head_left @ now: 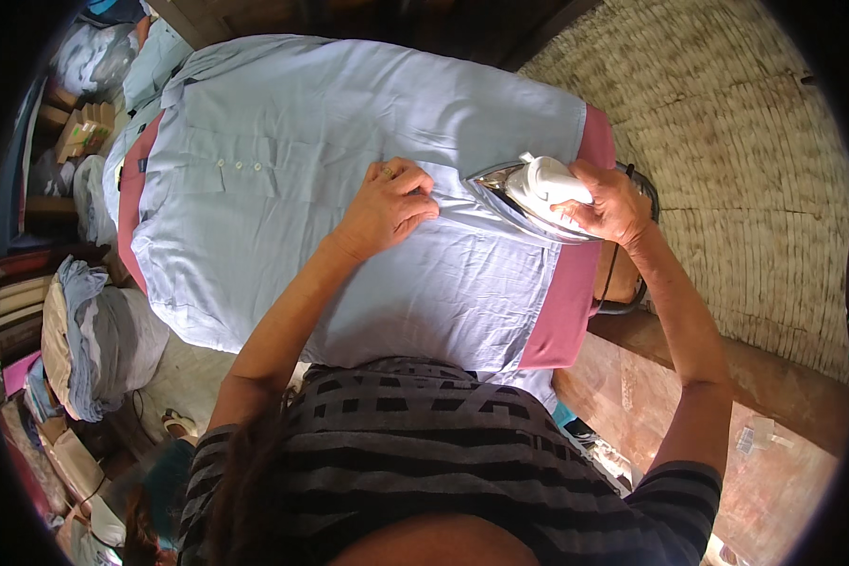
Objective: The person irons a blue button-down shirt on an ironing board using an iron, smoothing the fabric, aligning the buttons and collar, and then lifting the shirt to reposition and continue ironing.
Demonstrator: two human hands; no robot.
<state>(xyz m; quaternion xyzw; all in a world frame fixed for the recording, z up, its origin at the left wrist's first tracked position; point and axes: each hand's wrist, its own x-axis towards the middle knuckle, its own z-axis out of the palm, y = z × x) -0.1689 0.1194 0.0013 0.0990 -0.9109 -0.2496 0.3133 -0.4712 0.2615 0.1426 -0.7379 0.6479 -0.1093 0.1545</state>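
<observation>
A light blue shirt (283,217) with a short row of buttons lies spread over an ironing board with a dusky red cover (590,274). My right hand (613,200) is wrapped round the handle of a white iron (547,184). The iron's pointed tip faces left, and its metal plate rests on the shirt near the board's right end. Left of that tip, my left hand (391,203) presses down on the shirt with curled fingers, seemingly pinching the cloth. Creases run through the fabric between the hand and the iron.
The board's dark metal frame (651,189) juts out at its right end, beside a woven mat wall (707,160). A wooden ledge (764,377) runs below that wall. Folded clothes (94,330) are stacked at the left, with cardboard boxes (85,132) and plastic bags (94,57) farther back.
</observation>
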